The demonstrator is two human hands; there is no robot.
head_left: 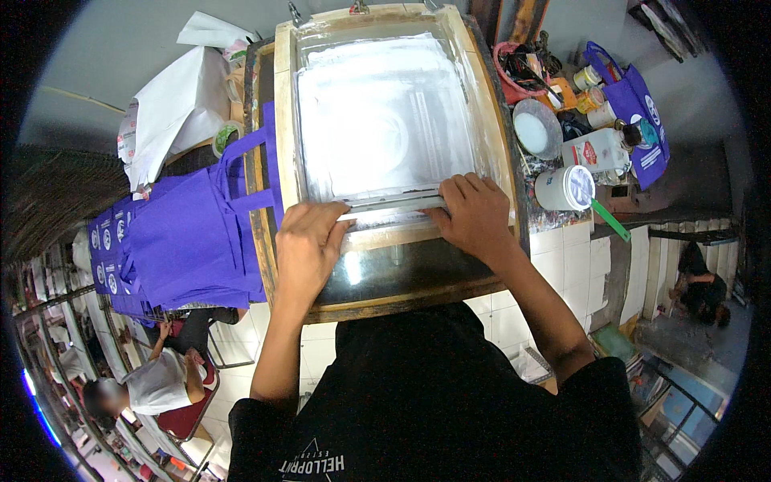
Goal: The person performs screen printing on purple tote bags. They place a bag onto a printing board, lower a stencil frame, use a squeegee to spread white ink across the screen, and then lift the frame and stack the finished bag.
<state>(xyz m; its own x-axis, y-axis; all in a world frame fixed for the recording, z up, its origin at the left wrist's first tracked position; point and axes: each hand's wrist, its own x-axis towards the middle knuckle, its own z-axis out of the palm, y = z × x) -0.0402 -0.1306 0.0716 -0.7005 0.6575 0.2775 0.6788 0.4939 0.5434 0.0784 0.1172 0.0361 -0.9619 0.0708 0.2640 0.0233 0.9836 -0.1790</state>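
A wooden screen-printing frame (286, 120) lies on a dark table, clamped at its far end. White ink (377, 104) is spread over its mesh, with a faint round design showing through. Across the near end of the mesh lies a squeegee (392, 204). My left hand (307, 243) grips its left end, thumb on the near side. Its right end is in my right hand (475, 215), fingers curled over the top. A purple cloth bag (273, 157) sticks out from beneath the frame on the left; the rest of it is hidden.
Stacked purple bags (189, 241) lie left of the table. To the right stand a white tub (560, 189) with a green-handled tool, a bowl of white liquid (536, 131) and a jug (594, 153). One person (165, 377) sits at lower left; another (701, 289) is far right.
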